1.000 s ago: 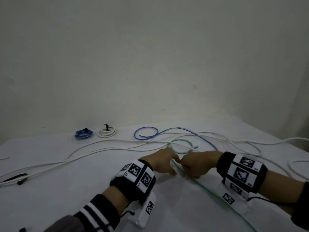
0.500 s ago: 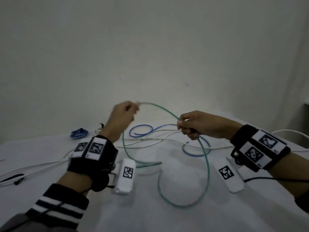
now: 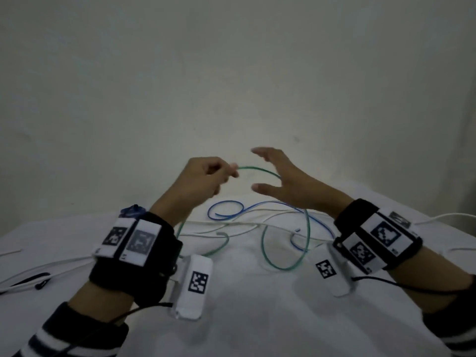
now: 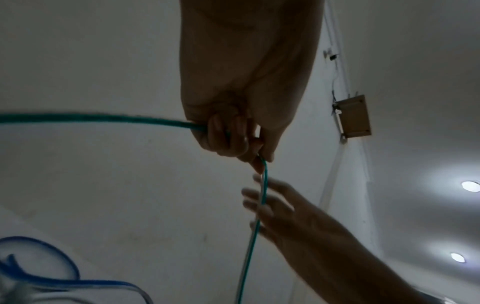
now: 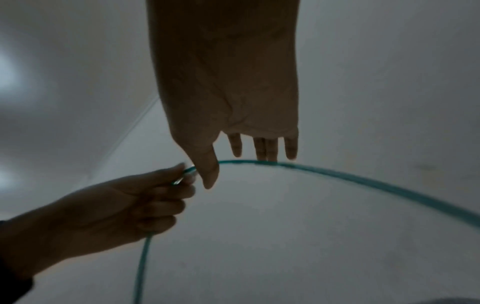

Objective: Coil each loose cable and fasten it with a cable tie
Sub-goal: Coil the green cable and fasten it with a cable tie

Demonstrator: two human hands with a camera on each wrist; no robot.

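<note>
A thin green cable (image 3: 283, 267) rises from a loop on the white table into the air. My left hand (image 3: 230, 171) is raised and pinches it near one end; in the left wrist view the fingers (image 4: 226, 139) curl round the green cable (image 4: 91, 118). From that pinch the cable arcs right, past my right hand (image 3: 255, 169). That hand is spread, fingers straight, and holds nothing. In the right wrist view the green cable (image 5: 337, 174) runs just under the straight fingertips (image 5: 265, 152); whether they touch it is unclear.
A loose blue cable (image 3: 231, 204) and several long white cables (image 3: 231, 223) lie tangled across the table (image 3: 257, 318) beyond the hands. A coiled blue cable (image 3: 131, 211) peeks out behind my left wrist. A black cable end (image 3: 38, 279) lies at the far left.
A second ago both hands gripped the green cable down at the table. They lifted it, and since half a second ago my right hand has let go and spread its fingers.
</note>
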